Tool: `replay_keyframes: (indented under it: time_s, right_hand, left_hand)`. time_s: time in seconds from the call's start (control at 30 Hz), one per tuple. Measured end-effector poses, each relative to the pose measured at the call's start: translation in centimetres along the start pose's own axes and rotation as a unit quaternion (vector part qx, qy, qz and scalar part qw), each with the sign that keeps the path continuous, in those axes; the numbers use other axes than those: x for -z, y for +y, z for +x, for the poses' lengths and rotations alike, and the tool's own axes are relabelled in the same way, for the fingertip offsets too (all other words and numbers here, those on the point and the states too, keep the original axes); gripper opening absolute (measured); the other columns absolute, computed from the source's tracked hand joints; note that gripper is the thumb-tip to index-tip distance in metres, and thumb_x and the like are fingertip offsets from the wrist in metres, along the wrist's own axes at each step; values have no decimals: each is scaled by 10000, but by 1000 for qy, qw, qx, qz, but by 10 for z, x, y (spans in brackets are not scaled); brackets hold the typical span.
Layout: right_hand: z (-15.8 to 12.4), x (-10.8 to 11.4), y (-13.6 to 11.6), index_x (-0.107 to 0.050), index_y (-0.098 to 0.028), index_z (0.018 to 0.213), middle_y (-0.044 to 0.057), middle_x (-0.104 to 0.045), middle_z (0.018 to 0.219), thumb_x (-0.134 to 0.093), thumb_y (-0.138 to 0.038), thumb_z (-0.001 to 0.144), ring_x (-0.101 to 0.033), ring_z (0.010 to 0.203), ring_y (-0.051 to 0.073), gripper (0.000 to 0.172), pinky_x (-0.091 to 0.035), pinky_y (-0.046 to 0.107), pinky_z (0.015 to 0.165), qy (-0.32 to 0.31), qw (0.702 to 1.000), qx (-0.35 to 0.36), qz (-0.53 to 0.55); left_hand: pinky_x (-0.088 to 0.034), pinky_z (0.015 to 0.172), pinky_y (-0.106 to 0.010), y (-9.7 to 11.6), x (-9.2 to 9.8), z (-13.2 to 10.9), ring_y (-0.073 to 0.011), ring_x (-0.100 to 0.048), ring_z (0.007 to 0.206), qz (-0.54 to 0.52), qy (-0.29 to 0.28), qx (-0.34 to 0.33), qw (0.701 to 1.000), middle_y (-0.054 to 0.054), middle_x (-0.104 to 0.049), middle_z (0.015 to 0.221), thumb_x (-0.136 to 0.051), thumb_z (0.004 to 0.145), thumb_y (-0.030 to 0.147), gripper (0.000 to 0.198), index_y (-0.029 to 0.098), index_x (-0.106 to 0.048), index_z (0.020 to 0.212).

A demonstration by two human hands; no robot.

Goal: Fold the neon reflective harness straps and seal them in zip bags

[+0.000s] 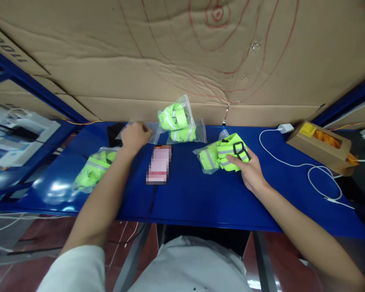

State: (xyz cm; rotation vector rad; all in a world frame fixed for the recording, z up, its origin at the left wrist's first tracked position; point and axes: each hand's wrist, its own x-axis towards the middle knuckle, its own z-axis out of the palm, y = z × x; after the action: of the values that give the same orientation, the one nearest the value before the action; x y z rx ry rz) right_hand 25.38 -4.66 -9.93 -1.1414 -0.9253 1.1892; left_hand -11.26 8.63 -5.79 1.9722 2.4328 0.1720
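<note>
My right hand (pixel 251 168) grips a folded neon-yellow reflective strap (pixel 231 153) with black buckles, above the right part of the blue table. Beside and partly behind that strap lies a bagged yellow strap (pixel 209 158). My left hand (pixel 136 137) is at the table's back left, its fingers curled at a clear plastic bag (pixel 155 134). Two more bagged straps, one (pixel 174 117) resting on the other (pixel 184 134), are at the back middle. Another bagged strap (pixel 94 170) lies left of my left forearm.
A phone (pixel 159 164) with a black cable lies mid-table. At right are a white charger (pixel 286 128) with its cable and a cardboard box (pixel 319 144) of orange items. White devices (pixel 27 138) stand far left. Cardboard (pixel 170 73) backs the blue table (pixel 194 198).
</note>
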Motion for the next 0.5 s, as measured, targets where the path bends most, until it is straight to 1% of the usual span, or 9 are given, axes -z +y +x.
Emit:
replay_keyframes:
  time_s: [0.07, 0.1, 0.17, 0.23, 0.3, 0.4, 0.47, 0.5]
  right_hand:
    - [-1, 0, 0, -721, -237, 1122, 36, -765, 1071, -944, -359, 633, -719, 946, 236, 551, -586, 376, 842, -5, 1000, 0, 1]
    - [-2, -1, 0, -719, -236, 1125, 35, -764, 1068, -943, -359, 630, -719, 949, 235, 557, -584, 378, 849, -7, 1000, 1, 0]
    - [-2, -2, 1, -717, -233, 1132, 33, -761, 1068, -944, -358, 626, -716, 958, 232, 569, -579, 379, 868, -7, 1000, 3, -4]
    - [-2, -2, 2, -716, -230, 1132, 31, -759, 1064, -945, -363, 621, -713, 950, 228, 575, -575, 375, 866, -4, 1000, 5, -11]
    - [-2, -3, 3, -713, -226, 1135, 32, -758, 1054, -946, -374, 614, -711, 931, 226, 589, -577, 375, 850, -5, 1000, 7, -11]
    - [-1, -2, 4, -708, -224, 1148, 34, -758, 1046, -943, -387, 611, -710, 924, 228, 607, -581, 382, 850, -7, 1000, 11, -5]
    - [-1, -2, 5, -708, -230, 1149, 33, -759, 1053, -941, -383, 614, -711, 934, 229, 603, -580, 384, 858, -6, 1000, 11, -7]
    - [-1, -1, 5, -709, -234, 1146, 32, -759, 1055, -941, -377, 614, -711, 938, 230, 597, -580, 383, 858, -4, 1000, 9, -8]
  left_hand:
    - [-504, 932, -496, -5, 4, -2, -384, -649, 1152, -5, 12, 3, 1000, -198, -716, 1215, -496, 945, 458, 439, 149, -688, 1189]
    - [-500, 939, -498, -6, 4, -3, -384, -647, 1152, -9, 10, 0, 1000, -192, -718, 1211, -517, 936, 505, 470, 150, -685, 1193]
    - [-499, 943, -510, -5, -3, -3, -397, -653, 1131, -17, -6, -8, 1000, -186, -735, 1171, -607, 873, 578, 519, 157, -700, 1163]
    - [-505, 927, -527, -4, -13, 0, -423, -661, 1106, -24, -16, -7, 1000, -203, -744, 1134, -677, 821, 565, 495, 156, -723, 1097]
    - [-508, 912, -540, -3, -19, 2, -440, -664, 1092, -36, -8, 1, 999, -219, -744, 1105, -689, 820, 476, 386, 148, -734, 1019]
    - [-503, 913, -564, -5, -15, 0, -439, -665, 1078, -67, 39, 16, 997, -223, -735, 1047, -647, 840, 348, 268, 125, -712, 972]
    - [-484, 946, -601, -8, -6, -9, -423, -651, 1103, -97, 89, 18, 991, -212, -715, 1058, -571, 897, 327, 277, 106, -679, 1024]
    - [-469, 973, -616, -10, -2, -16, -408, -635, 1136, -115, 117, 13, 986, -205, -697, 1101, -517, 938, 331, 303, 99, -655, 1075]
